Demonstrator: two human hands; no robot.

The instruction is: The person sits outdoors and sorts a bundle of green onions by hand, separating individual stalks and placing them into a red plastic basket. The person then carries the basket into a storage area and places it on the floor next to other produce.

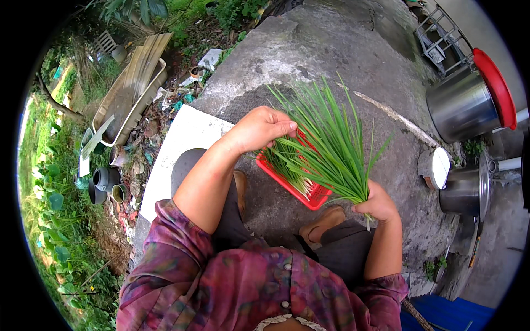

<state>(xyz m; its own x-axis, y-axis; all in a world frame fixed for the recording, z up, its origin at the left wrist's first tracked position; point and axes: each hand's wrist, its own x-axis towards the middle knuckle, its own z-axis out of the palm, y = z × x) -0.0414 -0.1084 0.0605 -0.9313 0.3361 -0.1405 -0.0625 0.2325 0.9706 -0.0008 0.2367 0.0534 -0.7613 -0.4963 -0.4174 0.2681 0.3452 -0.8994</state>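
My right hand (378, 202) is closed round the lower ends of a bunch of scallions (337, 144). Their long green leaves fan up and to the left, over a red plastic basket (313, 205). My left hand (269, 129) is beside the leaves, above the basket's far left end. Its thumb and fingers are pinched together, and what they hold, if anything, is hidden. More scallions (300, 181) lie in the basket, with their pale root ends toward me. The bunch in my right hand covers part of the basket.
The basket stands on grey concrete between my sandalled feet, with a white board (175, 155) to the left. Farther left are a beige tub (157, 77), several pots (105, 179) and litter. At right stand a steel pot (455, 107) with a red basin (493, 85) and a white bucket (440, 168).
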